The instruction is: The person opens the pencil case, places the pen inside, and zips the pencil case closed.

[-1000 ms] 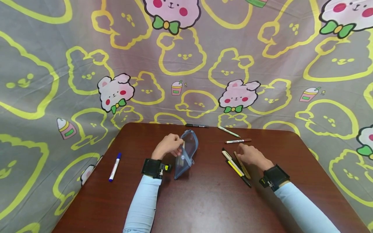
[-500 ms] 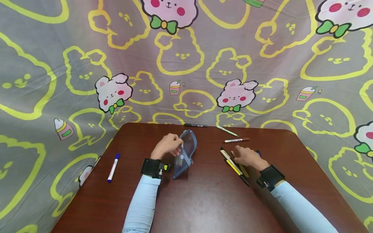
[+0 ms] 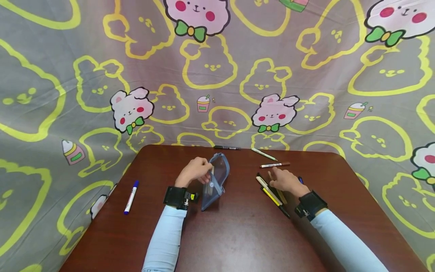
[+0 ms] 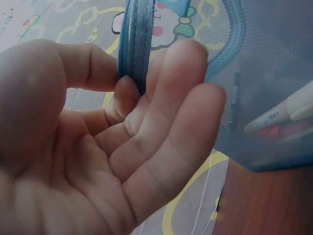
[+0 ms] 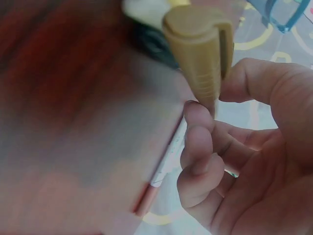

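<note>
In the head view my left hand (image 3: 194, 170) pinches the upper edge of a blue mesh zip pouch (image 3: 222, 170), which stands tilted with its mouth spread. Up close, thumb and index finger grip the zipper tape (image 4: 139, 39), the other fingers bent loosely beside it. Pale pens (image 4: 274, 120) show through the mesh. To the right, my right hand (image 3: 284, 180) pinches a tan capped pen (image 5: 198, 54) between thumb and fingers; its clip end points toward the wrist camera. Beside that pen lie a cream pen (image 3: 262, 182) and a yellow-and-black pen (image 3: 272, 195).
A blue-capped white marker (image 3: 131, 197) lies at the table's left. Toward the back are a black pen (image 3: 227, 147), a pale green pen (image 3: 263, 154) and a brown marker (image 3: 274, 165). A blue pen (image 3: 300, 180) peeks out behind the right hand. Patterned cloth hangs behind the table.
My right hand has shifted a little left with the tan pen, and the blue pen behind it has come into sight. The left hand keeps its hold on the pouch.
</note>
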Action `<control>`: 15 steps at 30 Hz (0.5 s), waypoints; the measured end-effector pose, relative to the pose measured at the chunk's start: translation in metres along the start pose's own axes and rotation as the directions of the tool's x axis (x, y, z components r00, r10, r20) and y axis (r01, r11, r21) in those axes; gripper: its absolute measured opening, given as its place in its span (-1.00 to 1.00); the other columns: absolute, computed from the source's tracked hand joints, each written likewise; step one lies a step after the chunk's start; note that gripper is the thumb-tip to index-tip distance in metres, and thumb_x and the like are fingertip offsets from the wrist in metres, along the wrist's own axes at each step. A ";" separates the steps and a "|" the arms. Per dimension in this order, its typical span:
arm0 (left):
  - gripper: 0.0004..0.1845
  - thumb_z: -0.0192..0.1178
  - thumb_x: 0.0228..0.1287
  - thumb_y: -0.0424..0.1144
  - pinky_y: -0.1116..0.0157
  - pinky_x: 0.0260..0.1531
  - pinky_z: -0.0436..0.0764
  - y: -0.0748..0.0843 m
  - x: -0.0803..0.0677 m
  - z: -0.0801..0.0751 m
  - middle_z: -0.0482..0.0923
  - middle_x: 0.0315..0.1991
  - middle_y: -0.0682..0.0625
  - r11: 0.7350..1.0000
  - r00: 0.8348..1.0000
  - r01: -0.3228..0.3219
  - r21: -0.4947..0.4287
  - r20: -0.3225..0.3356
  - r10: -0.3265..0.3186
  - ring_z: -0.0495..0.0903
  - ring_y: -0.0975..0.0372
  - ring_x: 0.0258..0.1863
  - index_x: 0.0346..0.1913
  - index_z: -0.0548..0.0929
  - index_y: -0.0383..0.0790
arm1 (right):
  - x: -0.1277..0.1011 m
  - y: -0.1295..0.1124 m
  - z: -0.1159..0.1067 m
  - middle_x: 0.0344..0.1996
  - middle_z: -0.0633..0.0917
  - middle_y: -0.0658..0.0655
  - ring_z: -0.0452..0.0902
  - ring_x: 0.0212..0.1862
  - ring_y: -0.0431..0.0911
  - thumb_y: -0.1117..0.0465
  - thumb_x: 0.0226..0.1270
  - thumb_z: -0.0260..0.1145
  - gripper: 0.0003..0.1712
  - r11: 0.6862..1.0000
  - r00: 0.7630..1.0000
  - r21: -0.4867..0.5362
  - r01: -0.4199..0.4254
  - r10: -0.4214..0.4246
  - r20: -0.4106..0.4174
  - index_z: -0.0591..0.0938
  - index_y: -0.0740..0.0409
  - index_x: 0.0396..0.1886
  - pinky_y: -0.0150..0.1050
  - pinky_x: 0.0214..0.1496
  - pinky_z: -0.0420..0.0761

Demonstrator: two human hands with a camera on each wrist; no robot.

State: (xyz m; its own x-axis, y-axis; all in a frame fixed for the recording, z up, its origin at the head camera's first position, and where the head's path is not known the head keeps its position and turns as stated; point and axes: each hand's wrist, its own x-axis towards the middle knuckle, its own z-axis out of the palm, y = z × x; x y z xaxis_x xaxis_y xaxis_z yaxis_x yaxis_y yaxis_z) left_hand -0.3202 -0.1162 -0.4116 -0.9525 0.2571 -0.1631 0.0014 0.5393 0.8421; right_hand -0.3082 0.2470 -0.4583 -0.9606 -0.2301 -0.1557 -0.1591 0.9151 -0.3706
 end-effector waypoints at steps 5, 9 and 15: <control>-0.77 0.05 0.33 -0.20 0.05 -0.41 0.74 0.003 -0.002 -0.001 0.66 -0.56 -0.14 1.000 1.000 0.002 -0.006 -0.003 -0.002 0.68 0.17 -0.64 -0.41 0.57 -0.27 | 0.007 -0.017 -0.005 -0.51 0.50 0.12 0.36 -0.57 -0.10 0.13 0.30 0.25 -0.48 0.999 0.998 0.039 0.024 -0.021 -0.067 0.42 0.34 0.15 -0.27 -0.55 0.30; -0.76 0.05 0.34 -0.20 0.16 -0.52 0.73 0.003 -0.004 -0.001 0.66 -0.58 -0.13 1.000 1.000 0.008 -0.013 -0.006 -0.008 0.66 0.17 -0.66 -0.41 0.55 -0.28 | 0.014 -0.039 -0.006 -0.43 0.59 0.16 0.44 -0.53 -0.10 0.13 0.29 0.26 -0.57 0.995 0.993 0.078 0.054 -0.046 -0.108 0.47 0.32 0.03 -0.29 -0.51 0.40; -0.75 0.04 0.35 -0.20 0.11 -0.48 0.74 0.002 -0.003 0.000 0.65 -0.58 -0.13 1.000 1.000 0.001 -0.009 -0.011 -0.001 0.67 0.17 -0.65 -0.41 0.55 -0.28 | 0.023 -0.068 -0.010 -0.37 0.67 0.18 0.56 -0.47 -0.09 0.12 0.22 0.27 -0.51 0.990 0.990 0.119 0.070 -0.054 -0.133 0.50 0.30 0.08 -0.29 -0.48 0.52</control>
State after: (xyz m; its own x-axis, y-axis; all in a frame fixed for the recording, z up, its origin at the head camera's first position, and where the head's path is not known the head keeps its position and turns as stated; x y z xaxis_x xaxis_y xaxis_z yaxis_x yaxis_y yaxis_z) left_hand -0.3174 -0.1158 -0.4094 -0.9558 0.2475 -0.1584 -0.0023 0.5327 0.8463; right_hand -0.3216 0.1830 -0.4270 -0.9725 -0.2327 -0.0127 -0.1972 0.8507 -0.4873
